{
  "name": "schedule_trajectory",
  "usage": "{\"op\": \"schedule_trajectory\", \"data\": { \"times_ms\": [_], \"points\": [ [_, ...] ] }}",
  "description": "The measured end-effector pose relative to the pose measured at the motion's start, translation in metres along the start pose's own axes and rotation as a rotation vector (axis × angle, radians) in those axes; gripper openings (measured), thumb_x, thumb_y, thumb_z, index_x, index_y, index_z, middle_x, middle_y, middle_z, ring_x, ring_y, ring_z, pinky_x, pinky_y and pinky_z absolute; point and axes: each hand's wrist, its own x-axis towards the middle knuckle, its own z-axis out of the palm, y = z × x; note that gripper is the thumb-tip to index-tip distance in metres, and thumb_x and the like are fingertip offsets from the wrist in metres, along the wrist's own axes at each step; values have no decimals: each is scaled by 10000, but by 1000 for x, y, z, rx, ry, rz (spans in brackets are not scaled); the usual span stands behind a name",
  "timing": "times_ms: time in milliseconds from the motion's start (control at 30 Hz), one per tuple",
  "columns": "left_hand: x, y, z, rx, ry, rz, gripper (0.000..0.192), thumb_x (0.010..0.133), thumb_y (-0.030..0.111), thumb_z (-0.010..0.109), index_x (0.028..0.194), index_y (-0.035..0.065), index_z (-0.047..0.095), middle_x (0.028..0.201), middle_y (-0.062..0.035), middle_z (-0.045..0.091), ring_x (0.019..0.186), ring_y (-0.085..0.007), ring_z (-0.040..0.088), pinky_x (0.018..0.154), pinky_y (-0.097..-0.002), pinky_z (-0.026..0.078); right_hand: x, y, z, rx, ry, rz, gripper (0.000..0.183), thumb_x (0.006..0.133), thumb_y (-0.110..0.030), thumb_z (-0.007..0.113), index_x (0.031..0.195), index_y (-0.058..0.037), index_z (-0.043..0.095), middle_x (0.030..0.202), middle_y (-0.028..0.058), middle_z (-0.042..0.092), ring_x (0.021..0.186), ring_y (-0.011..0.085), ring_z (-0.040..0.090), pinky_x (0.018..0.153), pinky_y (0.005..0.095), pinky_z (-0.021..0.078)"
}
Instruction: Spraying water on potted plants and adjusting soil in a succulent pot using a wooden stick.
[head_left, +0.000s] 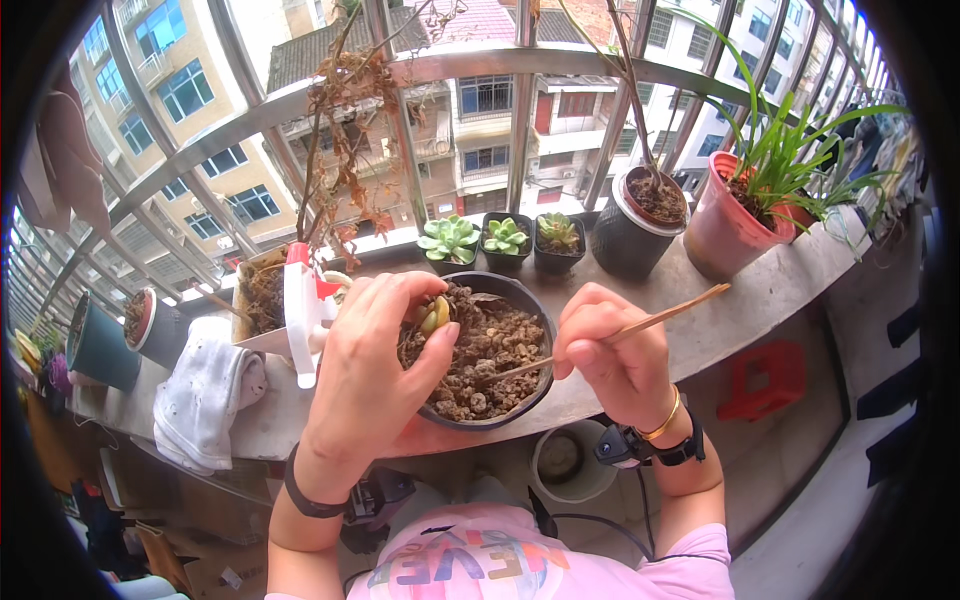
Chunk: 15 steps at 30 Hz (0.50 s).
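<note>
A round black plastic pot (546, 315) of lumpy brown soil (487, 337) sits on the ledge in front of me. At its left side, my left hand (379, 352) has thumb and fingers around a small yellow-green succulent (434, 315); the plant's base is hidden. A thin wooden stick (667, 316) slants through the fingers of my right hand (611, 352), over the pot's right rim. Its lower tip touches the soil near the middle of the pot.
Three small potted succulents (505, 237) line the railing side, beside a black pot (637, 240) and a pink pot (712, 225). Left are a white spray bottle (301, 330), a square planter (259, 300) and a white cloth (206, 397). A bucket (571, 459) stands below the ledge.
</note>
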Motion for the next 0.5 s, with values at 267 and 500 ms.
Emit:
{"op": "schedule_trajectory", "data": {
  "times_ms": [267,500],
  "points": [
    [1,-1,1,-2,-5,-8,244,728,67,620,967,34,584,863,-68,580,734,-164,524,658,-262,432,2,-7,-5,110,28,-14,146,873,-134,562,783,-20,553,644,40,562,589,162,514,496,262,412],
    [2,-2,3,10,-19,2,246,727,72,624,966,35,581,875,-72,574,804,-199,518,686,-284,429,4,-1,-2,-30,10,-37,114,839,-97,596,774,-18,545,657,58,554,594,216,510,509,284,416]
  ]
}}
